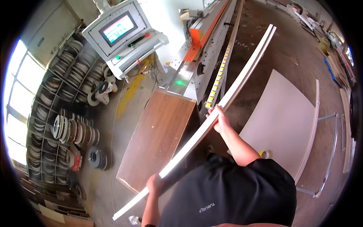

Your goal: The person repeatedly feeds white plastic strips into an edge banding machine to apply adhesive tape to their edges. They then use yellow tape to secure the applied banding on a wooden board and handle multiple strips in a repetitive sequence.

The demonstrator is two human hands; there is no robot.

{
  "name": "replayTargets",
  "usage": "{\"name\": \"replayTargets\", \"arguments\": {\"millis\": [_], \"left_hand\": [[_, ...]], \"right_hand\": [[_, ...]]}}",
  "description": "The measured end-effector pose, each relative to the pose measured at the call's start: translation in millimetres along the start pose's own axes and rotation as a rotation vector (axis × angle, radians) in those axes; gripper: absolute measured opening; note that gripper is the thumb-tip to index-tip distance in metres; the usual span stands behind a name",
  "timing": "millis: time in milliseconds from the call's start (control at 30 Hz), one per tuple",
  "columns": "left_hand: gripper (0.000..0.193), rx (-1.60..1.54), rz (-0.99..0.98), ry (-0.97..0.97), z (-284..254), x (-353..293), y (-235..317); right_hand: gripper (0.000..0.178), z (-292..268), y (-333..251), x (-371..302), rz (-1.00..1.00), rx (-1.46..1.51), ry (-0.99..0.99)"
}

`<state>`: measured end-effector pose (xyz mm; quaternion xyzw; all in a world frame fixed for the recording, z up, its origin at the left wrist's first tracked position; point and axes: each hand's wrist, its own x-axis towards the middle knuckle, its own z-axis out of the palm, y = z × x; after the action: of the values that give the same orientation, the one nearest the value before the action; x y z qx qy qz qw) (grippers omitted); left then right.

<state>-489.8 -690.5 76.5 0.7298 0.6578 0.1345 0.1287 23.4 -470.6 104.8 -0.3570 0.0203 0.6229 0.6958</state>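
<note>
Both my hands hold a bundle of long, narrow white strips [186,148], which looks like two boards lying together. It slants from the lower left up to the far right, in front of my body. My left hand [153,184] is closed around the near end. Further along, near the middle, my right hand [220,119] grips it with the thumb on top; its other fingers are partly hidden beneath. A brown wood-grain box or table [155,132] stands just beyond the strips, left of my right hand.
Ahead is a machine with an orange guard [194,38], a row of yellow rollers [216,83] and a control panel [117,28]. To the right, a large pale panel [280,117] carries a tape roll [264,154]. Racks of banding coils [72,70] line the left.
</note>
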Motion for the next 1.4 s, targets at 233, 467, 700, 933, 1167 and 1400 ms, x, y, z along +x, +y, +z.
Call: {"name": "replayTargets", "arguments": {"millis": [233, 467, 700, 933, 1167, 1400], "left_hand": [[0.049, 0.140, -0.130, 0.228, -10, 13, -64], [0.073, 0.164, -0.252, 0.148, 11, 61, -39], [0.056, 0.062, -0.148, 0.080, 43, 132, -4], [0.083, 0.039, 0.105, -0.125, 38, 180, 64], [0.074, 0.005, 0.093, -0.004, 74, 216, 100], [0.071, 0.036, 0.082, 0.094, 64, 173, 31]], "right_hand": [[0.053, 24, 48, 55, 0.400, -0.657, -0.175], [0.065, 36, 32, 95, 0.075, -1.783, -0.289], [0.042, 30, 22, 98, -0.156, -1.791, -0.146], [0.036, 12, 20, 91, -0.230, -1.766, -0.159], [0.032, -30, 16, 41, -0.183, -1.692, -0.154], [0.031, -122, 2, -43, -0.028, -1.698, 0.064]]}}
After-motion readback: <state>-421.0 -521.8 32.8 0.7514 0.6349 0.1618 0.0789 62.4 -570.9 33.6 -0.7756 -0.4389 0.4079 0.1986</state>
